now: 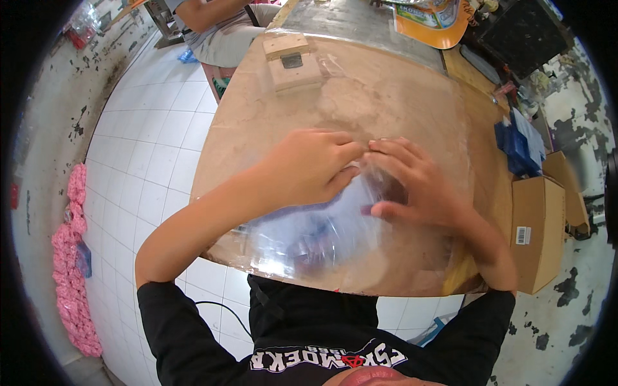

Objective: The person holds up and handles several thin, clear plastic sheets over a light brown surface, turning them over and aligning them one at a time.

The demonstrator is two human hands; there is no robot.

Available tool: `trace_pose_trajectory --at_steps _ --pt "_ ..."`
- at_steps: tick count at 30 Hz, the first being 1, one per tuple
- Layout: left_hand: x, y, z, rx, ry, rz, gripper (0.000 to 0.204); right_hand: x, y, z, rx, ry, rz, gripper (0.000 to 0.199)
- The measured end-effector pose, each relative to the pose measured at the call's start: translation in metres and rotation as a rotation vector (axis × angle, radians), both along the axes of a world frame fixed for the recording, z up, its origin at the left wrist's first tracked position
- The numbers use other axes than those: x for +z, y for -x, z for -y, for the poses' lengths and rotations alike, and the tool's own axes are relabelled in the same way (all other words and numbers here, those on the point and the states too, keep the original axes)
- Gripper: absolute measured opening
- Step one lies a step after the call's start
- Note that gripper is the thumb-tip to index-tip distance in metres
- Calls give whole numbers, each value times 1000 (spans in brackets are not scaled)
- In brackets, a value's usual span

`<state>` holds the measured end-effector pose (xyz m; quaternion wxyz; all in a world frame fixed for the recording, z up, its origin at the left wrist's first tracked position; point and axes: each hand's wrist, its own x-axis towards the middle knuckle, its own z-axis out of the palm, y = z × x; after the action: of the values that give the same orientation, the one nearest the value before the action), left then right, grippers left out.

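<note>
A clear plastic bag (pixel 315 235) with something white and bluish inside lies near the front of the brown-covered table, glare blurring its contents. My left hand (pixel 318 164) reaches over its far edge, thumb and fingers drawn together on the plastic. Opposite it, my right hand (pixel 415 183) rests at the bag's right side. Its fingers are stretched toward the left fingertips and its thumb stands apart, so it looks open. Both sets of fingertips nearly meet above the bag's upper right corner.
Toward the far left of the table (pixel 399 96) sits a wooden block (pixel 293 64) with a dark metal piece. A cardboard box (pixel 537 231) and blue containers (pixel 518 145) stand at the right. Another person (pixel 219 32) sits beyond the far left corner. A pink bundle (pixel 74 276) lies along the left wall.
</note>
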<state>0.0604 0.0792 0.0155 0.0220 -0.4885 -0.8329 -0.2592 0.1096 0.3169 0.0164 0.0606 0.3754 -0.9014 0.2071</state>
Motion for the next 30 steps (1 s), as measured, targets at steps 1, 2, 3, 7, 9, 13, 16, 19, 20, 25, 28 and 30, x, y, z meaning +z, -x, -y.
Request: trace_pose_trajectory --at_steps 1,2,3,7,9,13,16,19,20,25,28,30 --pt "-4 3 -8 -24 -38 0 20 -2 -5 -3 3 -34 -33 61" --pt "-10 7 -15 -47 -74 0 20 -5 -7 -6 7 -68 -66 64" --pt "-16 10 -19 -70 -110 1 20 -7 -7 -9 11 -59 -63 64" --pt "-31 18 -23 -93 -239 39 17 -14 -4 -14 16 -2 -68 63" --pt "-32 18 -22 -85 -274 186 19 -17 -5 -14 15 8 -66 62" --pt "-31 23 -20 -99 -256 174 22 -15 -1 -15 35 -16 -76 60" --pt "-31 22 -20 -103 -279 142 24 -15 -1 -15 38 -9 -68 57" --pt "-29 23 -19 -124 -283 139 28 -17 -1 -15 36 -4 -76 55" --pt "-30 24 -18 -136 -289 137 29 -17 -1 -15 35 -6 -84 54" --pt "-31 27 -20 -151 -304 119 31 -14 1 -14 34 -10 -79 53" --pt "-30 26 -17 -145 -275 117 32 -13 2 -13 31 -9 -72 52" --pt "-30 27 -17 -143 -268 116 33 -12 2 -13 29 -13 -68 52"
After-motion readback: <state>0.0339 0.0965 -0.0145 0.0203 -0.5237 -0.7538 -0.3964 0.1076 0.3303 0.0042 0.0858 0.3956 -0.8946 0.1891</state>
